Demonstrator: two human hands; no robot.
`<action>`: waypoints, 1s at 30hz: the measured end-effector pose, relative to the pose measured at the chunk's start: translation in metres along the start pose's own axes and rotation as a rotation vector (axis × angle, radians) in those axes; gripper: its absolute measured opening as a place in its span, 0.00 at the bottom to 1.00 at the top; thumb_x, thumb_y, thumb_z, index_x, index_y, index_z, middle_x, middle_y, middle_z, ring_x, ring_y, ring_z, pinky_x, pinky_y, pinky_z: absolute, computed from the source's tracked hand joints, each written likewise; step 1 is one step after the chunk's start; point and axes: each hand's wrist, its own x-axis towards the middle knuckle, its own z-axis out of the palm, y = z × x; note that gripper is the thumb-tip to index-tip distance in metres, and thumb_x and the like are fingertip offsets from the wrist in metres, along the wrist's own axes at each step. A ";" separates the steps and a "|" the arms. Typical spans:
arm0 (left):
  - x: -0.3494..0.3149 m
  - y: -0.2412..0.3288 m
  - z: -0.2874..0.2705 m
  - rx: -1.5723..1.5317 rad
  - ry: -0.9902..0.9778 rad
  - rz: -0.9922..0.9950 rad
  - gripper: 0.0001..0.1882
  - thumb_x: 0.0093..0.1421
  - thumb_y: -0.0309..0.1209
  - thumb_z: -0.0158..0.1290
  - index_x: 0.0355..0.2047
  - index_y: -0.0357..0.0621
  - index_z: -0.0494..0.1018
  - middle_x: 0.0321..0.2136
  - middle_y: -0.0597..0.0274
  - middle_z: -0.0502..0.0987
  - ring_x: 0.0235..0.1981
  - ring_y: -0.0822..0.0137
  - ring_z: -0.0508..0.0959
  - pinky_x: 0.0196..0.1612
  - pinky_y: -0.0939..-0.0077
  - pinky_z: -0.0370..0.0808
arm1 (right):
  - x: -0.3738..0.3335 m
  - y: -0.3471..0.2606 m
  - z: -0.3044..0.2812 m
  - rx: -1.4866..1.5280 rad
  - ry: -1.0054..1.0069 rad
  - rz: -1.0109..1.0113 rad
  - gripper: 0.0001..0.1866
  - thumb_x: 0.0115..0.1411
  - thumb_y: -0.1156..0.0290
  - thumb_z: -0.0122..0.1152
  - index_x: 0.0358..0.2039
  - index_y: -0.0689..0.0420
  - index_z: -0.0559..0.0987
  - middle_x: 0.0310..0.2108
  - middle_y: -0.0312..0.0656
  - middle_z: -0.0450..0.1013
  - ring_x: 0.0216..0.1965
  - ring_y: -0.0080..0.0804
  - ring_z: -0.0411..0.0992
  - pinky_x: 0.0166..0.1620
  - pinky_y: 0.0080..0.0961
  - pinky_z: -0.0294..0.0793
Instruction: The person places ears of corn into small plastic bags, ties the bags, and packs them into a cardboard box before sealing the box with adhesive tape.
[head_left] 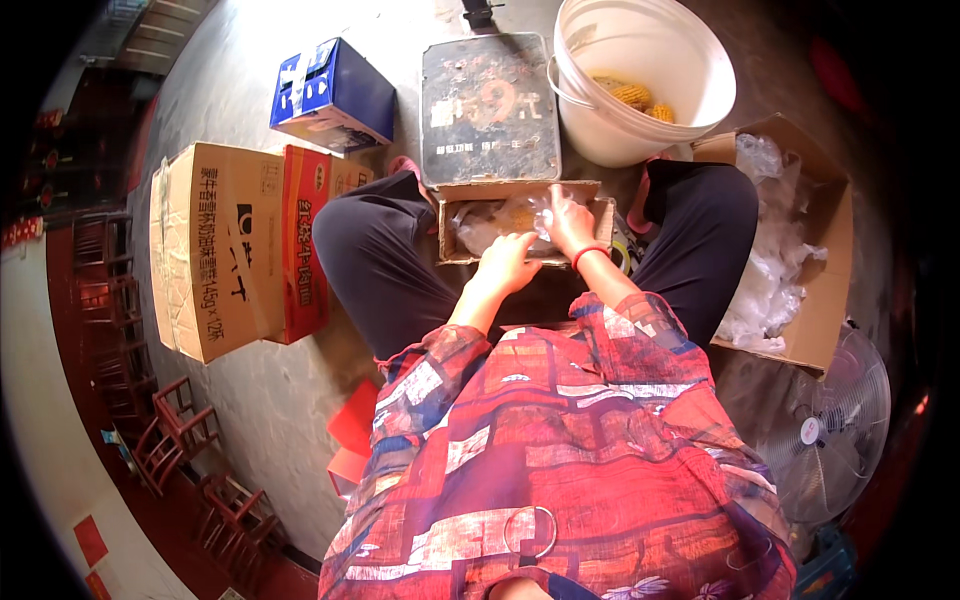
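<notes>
Between my knees sits a small open cardboard box (446, 240) with a clear plastic bag (480, 228) inside. Something yellowish shows through the plastic, its kind hard to make out. At the right end of the box, my right hand (571, 222) has its fingers closed on a bunched part of the bag. My left hand (508, 264) lies over the near rim, its fingers stretched forward against the plastic and holding nothing I can see. Beyond the box stands a dark, worn weighing scale (490, 110).
A white bucket (640, 130) at the far right holds corn cobs (632, 96). To my right, a carton (830, 230) is full of clear plastic bags (770, 270), with a fan (840, 425) nearer. Cartons (225, 250) and a blue box (345, 95) stand left.
</notes>
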 end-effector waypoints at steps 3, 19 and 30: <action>0.001 -0.001 0.002 0.008 0.003 0.003 0.26 0.49 0.37 0.55 0.49 0.44 0.67 0.44 0.49 0.72 0.47 0.51 0.70 0.50 0.62 0.67 | 0.003 0.006 0.014 0.025 0.144 -0.175 0.31 0.49 0.69 0.56 0.55 0.50 0.59 0.31 0.46 0.74 0.33 0.45 0.74 0.37 0.40 0.72; -0.004 0.007 -0.007 0.022 -0.060 -0.095 0.22 0.48 0.38 0.55 0.45 0.49 0.71 0.42 0.52 0.73 0.47 0.53 0.70 0.49 0.61 0.68 | 0.007 0.044 0.044 -0.340 -0.279 0.065 0.12 0.51 0.71 0.53 0.37 0.56 0.78 0.38 0.48 0.74 0.40 0.44 0.74 0.43 0.39 0.71; -0.001 0.008 -0.005 -0.005 -0.151 -0.066 0.16 0.47 0.38 0.55 0.35 0.44 0.75 0.32 0.50 0.77 0.37 0.51 0.76 0.42 0.60 0.71 | -0.003 -0.004 -0.002 -0.016 0.249 -0.368 0.20 0.43 0.76 0.58 0.40 0.46 0.75 0.38 0.40 0.65 0.44 0.38 0.65 0.42 0.38 0.66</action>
